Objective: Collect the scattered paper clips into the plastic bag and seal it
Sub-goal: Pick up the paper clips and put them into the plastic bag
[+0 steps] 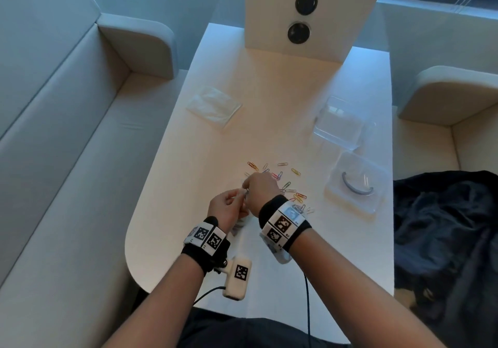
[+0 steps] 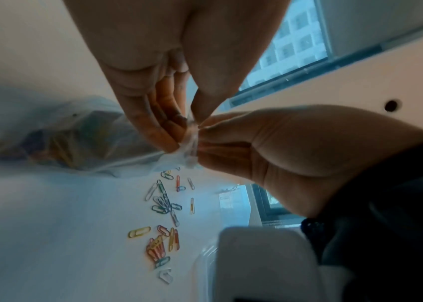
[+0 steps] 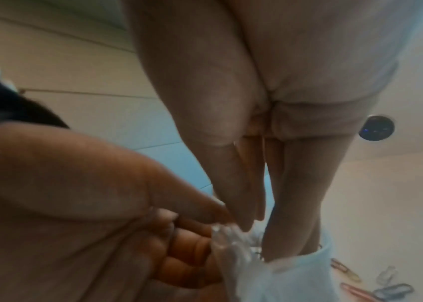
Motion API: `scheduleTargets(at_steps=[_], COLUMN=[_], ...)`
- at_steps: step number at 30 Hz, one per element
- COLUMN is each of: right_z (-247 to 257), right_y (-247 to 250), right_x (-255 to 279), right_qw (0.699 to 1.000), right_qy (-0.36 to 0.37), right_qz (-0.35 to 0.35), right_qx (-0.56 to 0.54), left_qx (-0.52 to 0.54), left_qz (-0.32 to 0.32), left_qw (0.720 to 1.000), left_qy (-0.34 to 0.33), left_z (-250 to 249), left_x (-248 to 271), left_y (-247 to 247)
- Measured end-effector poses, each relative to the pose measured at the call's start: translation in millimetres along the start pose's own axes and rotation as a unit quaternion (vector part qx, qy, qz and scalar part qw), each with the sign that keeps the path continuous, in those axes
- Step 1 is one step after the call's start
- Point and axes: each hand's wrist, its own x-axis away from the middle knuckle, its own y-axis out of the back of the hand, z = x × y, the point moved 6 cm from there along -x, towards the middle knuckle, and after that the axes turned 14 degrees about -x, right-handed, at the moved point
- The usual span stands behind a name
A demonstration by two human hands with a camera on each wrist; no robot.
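Observation:
My left hand [image 1: 238, 195] and right hand [image 1: 246, 186] meet above the white table [image 1: 269, 91], both pinching the mouth of a clear plastic bag [image 2: 76, 143]. In the left wrist view the bag hangs to the left with coloured clips inside, and its bunched top sits between my left hand [image 2: 187, 130] and the right hand's fingers [image 2: 221, 143]. In the right wrist view my right hand [image 3: 257, 235] pinches the crumpled bag [image 3: 295, 275] beside the left hand's fingers [image 3: 192, 249]. Several coloured paper clips [image 1: 285, 183] lie loose on the table beyond and right of my hands, as also the paper clips [image 2: 163, 204] below the bag.
A flat clear packet [image 1: 214, 107] lies at the far left of the table. Two clear plastic boxes [image 1: 342, 124] stand at the right, the nearer box [image 1: 355, 183] holding a grey ring. A white panel with black round sockets [image 1: 305, 2] rises at the back. A dark garment [image 1: 444, 239] lies on the right seat.

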Motion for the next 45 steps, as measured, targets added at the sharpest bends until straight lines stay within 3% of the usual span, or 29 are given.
scheduleTargets(at_steps=[2,4,7,9,11,13,19,24,30,36,42,45], right_z=[0,-6,-46,-99,-156,-188,-172,-141,-113,-107,-113,-140], right_y=[-1,8,38,42,27,6,-19,-14,-16,-19,3,19], right_x=[0,0,7,12,18,23,-5,-47,-73,-69,-73,-72], right_qw=[1.000,0.990,0.947,0.954,0.960,0.954,0.966,0.973,0.991,0.977,0.979,0.957], right_qy=[0.003,0.018,-0.014,-0.096,-0.212,-0.258,-0.145,-0.102,-0.021,0.084,0.072,-0.059], right_qz=[-0.004,-0.033,-0.131,-0.150,-0.100,-0.081,-0.178,-0.175,-0.134,-0.187,-0.182,-0.213], right_qx=[-0.020,-0.133,-0.292,-0.240,-0.156,-0.132,-0.120,-0.105,-0.007,-0.050,-0.058,-0.186], left_qx=[-0.013,-0.039,-0.086,-0.105,-0.110,-0.108,-0.103,-0.067,-0.023,-0.014,-0.028,-0.031], left_qz=[-0.010,-0.035,-0.098,-0.122,-0.133,-0.143,-0.153,-0.136,-0.107,-0.095,-0.090,-0.085], left_qw=[1.000,0.999,0.988,0.979,0.974,0.972,0.976,0.984,0.991,0.993,0.994,0.994], left_qy=[0.009,-0.015,-0.083,-0.124,-0.149,-0.155,-0.116,-0.097,-0.071,-0.067,-0.059,-0.055], left_z=[1,-5,-16,-20,-19,-15,3,-2,1,-2,-1,-1], left_x=[0,1,6,12,14,12,5,-1,-11,-14,-20,-23], left_y=[2,9,30,44,55,62,70,59,42,39,32,26])
